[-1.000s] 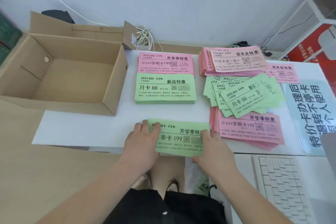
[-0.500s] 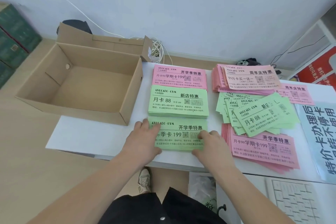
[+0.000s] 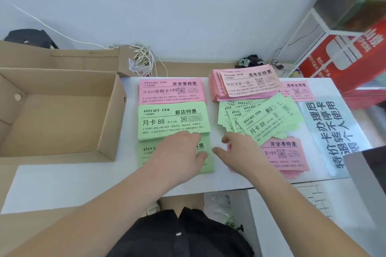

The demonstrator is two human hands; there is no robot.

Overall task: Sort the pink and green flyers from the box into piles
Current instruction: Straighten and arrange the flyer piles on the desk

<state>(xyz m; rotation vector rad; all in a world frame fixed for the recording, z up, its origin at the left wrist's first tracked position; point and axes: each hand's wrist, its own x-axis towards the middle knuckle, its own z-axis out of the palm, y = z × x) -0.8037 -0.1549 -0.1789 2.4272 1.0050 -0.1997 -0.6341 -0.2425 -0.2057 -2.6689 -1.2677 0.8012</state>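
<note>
The left grip (image 3: pixel 179 152) lies flat and open on the near green pile (image 3: pixel 146 159) on the desk (image 3: pixel 83 183), the right grip (image 3: pixel 240 152) open and empty at the loose pink pile (image 3: pixel 288 158), where a careless sweep could scatter flyers into neighbouring piles.

cables (image 3: pixel 143 56) (tangled) | blue sign (image 3: pixel 334 131) | kbd (image 3: pixel 309 196), prob. | red box (image 3: pixel 344 56) far rt

A pale wall (image 3: pixel 188 6) backs the white table (image 3: pixel 62 183); a white shelf frame (image 3: pixel 344 30) stands right.
</note>
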